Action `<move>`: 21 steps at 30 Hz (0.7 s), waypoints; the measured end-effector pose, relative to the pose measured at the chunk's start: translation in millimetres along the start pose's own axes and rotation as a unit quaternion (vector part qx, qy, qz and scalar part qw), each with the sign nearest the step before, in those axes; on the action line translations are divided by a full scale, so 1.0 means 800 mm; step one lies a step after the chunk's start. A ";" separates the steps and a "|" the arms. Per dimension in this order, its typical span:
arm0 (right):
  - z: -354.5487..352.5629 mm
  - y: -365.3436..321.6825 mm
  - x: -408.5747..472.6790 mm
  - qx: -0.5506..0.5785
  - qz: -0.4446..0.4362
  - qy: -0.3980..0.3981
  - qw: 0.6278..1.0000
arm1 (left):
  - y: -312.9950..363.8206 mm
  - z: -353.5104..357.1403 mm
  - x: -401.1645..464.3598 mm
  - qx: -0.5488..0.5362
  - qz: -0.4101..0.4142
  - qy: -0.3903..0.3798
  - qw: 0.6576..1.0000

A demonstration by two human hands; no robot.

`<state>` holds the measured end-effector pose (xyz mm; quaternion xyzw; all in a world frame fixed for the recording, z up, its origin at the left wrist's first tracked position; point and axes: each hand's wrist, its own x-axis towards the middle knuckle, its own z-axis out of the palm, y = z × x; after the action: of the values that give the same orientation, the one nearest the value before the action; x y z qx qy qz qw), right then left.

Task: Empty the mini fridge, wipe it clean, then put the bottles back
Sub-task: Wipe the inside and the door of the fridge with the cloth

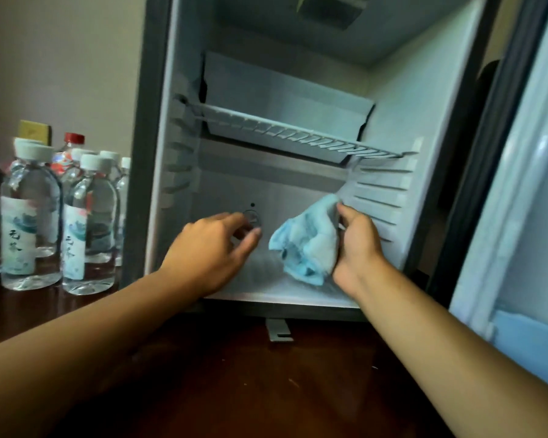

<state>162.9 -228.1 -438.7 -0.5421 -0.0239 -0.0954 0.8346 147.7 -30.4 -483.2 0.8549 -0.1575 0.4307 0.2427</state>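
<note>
White plastic lines the mini fridge [389,128], which stands open on the dark wooden desk [234,390], its door [525,216] swung out to the right. I see a wire shelf [298,131] across the middle of the cavity, with nothing stored on it or below. Clear water bottles [89,222] stand grouped on the desk just left of the fridge, most white-capped, one red-capped. Inside the lower compartment my right hand [358,245] grips a bunched light-blue cloth [307,241] near the right wall. My left hand [215,248] reaches in with relaxed fingers, holding nothing, at the round dial [253,218] on the back panel.
</note>
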 end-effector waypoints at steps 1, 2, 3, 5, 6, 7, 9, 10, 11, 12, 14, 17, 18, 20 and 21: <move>-0.007 -0.002 -0.010 0.021 0.014 -0.007 1.000 | 0.015 0.000 0.004 -0.058 -0.032 -0.007 0.998; -0.014 -0.002 -0.019 0.032 0.024 -0.019 0.999 | 0.033 0.001 0.011 -0.124 -0.073 -0.033 0.989; -0.020 -0.002 -0.027 0.033 0.029 -0.033 0.998 | 0.051 0.004 0.018 -0.194 -0.115 -0.076 0.971; -0.030 0.003 -0.035 0.019 0.019 -0.045 0.999 | 0.083 0.011 0.037 -0.289 -0.192 -0.174 0.922; -0.033 0.004 -0.037 0.015 0.011 -0.037 0.999 | 0.095 0.015 0.046 -0.309 -0.221 -0.218 0.899; -0.036 0.004 -0.039 0.012 0.004 -0.030 0.999 | 0.104 0.019 0.053 -0.315 -0.242 -0.260 0.880; -0.040 0.003 -0.043 0.011 0.015 -0.019 1.000 | 0.111 0.028 0.064 -0.310 -0.256 -0.355 0.844; -0.043 0.002 -0.045 0.015 0.024 -0.012 1.000 | 0.110 0.031 0.068 -0.316 -0.256 -0.406 0.818; -0.045 0.001 -0.045 0.018 0.031 -0.008 0.999 | 0.106 0.033 0.073 -0.336 -0.255 -0.451 0.787; -0.046 -0.001 -0.045 0.021 0.034 -0.005 0.999 | 0.101 0.033 0.077 -0.364 -0.254 -0.487 0.752; -0.047 -0.004 -0.041 0.018 0.029 0.009 0.999 | 0.092 0.032 0.084 -0.409 -0.250 -0.536 0.696; -0.044 -0.006 -0.043 -0.032 -0.008 0.048 0.998 | 0.086 0.037 0.092 -0.428 -0.281 -0.521 0.683; -0.045 -0.005 -0.041 -0.077 -0.027 0.066 0.995 | 0.084 0.042 0.096 -0.427 -0.298 -0.489 0.700; -0.053 -0.002 -0.036 -0.166 -0.051 0.107 0.979 | 0.082 0.052 0.106 -0.409 -0.325 -0.400 0.753; -0.056 -0.002 -0.034 -0.196 -0.054 0.114 0.973 | 0.083 0.056 0.111 -0.396 -0.336 -0.358 0.776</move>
<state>133.0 -265.8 -460.0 -0.6783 0.0614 -0.2042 0.7032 197.2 -115.3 -415.0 0.7744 -0.0926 -0.1161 0.6150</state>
